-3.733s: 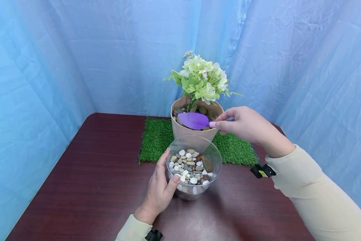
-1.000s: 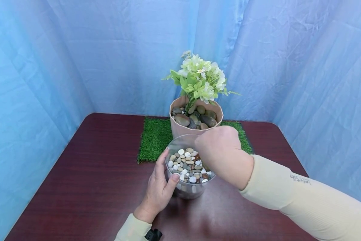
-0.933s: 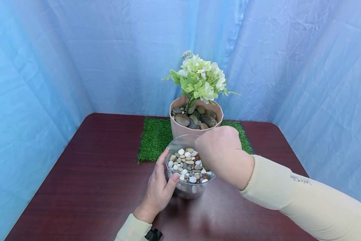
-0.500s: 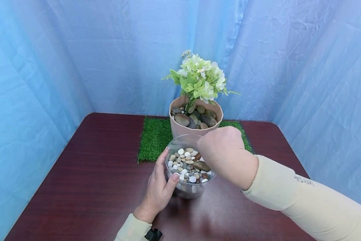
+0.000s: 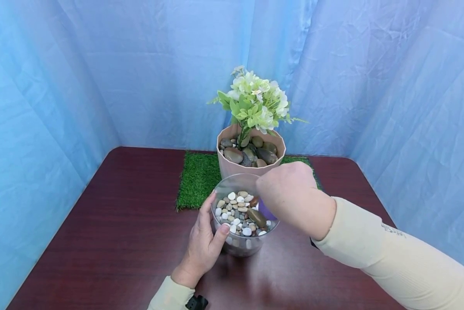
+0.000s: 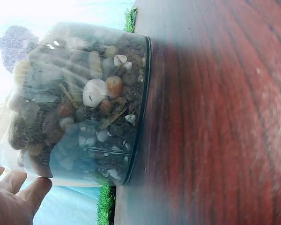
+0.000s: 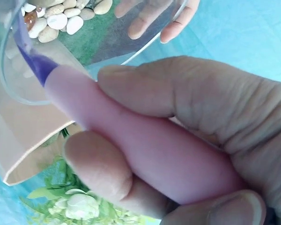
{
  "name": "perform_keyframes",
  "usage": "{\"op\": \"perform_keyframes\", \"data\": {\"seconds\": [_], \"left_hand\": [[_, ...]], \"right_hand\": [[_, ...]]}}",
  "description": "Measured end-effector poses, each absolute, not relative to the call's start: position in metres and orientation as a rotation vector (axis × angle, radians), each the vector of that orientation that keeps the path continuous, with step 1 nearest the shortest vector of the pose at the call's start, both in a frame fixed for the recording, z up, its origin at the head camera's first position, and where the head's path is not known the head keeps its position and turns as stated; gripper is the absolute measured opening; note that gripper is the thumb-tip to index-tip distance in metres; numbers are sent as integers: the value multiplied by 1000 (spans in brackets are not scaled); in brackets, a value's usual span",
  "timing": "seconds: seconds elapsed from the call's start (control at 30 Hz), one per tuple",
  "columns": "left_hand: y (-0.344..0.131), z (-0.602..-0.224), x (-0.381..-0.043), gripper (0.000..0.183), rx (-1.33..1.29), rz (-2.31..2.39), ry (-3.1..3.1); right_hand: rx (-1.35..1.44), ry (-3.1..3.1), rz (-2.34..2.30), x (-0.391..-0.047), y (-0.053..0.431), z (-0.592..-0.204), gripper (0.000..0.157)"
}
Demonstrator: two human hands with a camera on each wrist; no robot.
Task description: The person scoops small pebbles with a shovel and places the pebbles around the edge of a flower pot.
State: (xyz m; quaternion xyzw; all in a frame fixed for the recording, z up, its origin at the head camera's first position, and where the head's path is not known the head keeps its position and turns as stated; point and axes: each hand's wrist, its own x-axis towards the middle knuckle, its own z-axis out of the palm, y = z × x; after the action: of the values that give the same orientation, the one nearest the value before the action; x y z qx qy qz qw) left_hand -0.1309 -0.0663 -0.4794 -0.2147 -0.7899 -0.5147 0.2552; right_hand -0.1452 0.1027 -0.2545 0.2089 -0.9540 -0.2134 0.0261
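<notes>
My left hand (image 5: 202, 245) holds the left side of a clear container (image 5: 232, 183), thumb and fingers at its rim. Inside lie white, tan and grey pebbles (image 5: 241, 202) and a larger brown stone (image 5: 257, 218). The right hand (image 5: 294, 198) grips the pink handle of a small trowel (image 7: 145, 145) over the container's right side. Its purple blade (image 5: 266, 211) reaches down to the pebbles beside the brown stone, and the hand hides the rest of it in the head view. Pebbles show through the container wall (image 6: 75, 154) in the left wrist view.
Behind the container stands a beige pot (image 5: 232, 170) with large stones and a white-flowered plant (image 5: 255, 99). It sits on a green grass mat (image 5: 199, 181). The dark wooden table (image 5: 112, 224) is surrounded by blue curtains (image 5: 170, 77).
The right hand has brought the trowel from over the pot down into the container. More recently the hand has drifted slightly right, and the brown stone and purple blade have come into sight.
</notes>
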Motion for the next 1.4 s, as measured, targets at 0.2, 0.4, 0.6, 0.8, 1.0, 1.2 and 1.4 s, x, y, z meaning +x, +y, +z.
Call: {"op": "perform_keyframes", "data": {"seconds": [0.2, 0.4, 0.6, 0.8, 1.0, 1.2, 1.4], "left_hand": [[-66, -481, -132, 70, -601, -1409, -2113], [-65, -481, -133, 70, -607, -1400, -2099], [-65, -480, -133, 70, -608, -1396, -2103], [-66, -480, -132, 70, -613, -1399, -2099], [-66, -480, -132, 70, -615, -1396, -2096], [-66, -480, -132, 70, -625, -1402, -2091], [-66, -480, -132, 70, -622, -1410, -2094]], "right_hand": [[711, -2870, -607, -148, 114, -261, 40], [698, -2901, -543, -149, 123, -262, 39], [678, -2952, -493, -148, 132, -259, 36], [702, -2952, -433, -148, 138, -259, 38], [747, -2985, -343, -151, 146, -261, 44], [770, -3003, -250, -154, 155, -266, 47], [776, -3014, -164, -157, 164, -273, 40]]}}
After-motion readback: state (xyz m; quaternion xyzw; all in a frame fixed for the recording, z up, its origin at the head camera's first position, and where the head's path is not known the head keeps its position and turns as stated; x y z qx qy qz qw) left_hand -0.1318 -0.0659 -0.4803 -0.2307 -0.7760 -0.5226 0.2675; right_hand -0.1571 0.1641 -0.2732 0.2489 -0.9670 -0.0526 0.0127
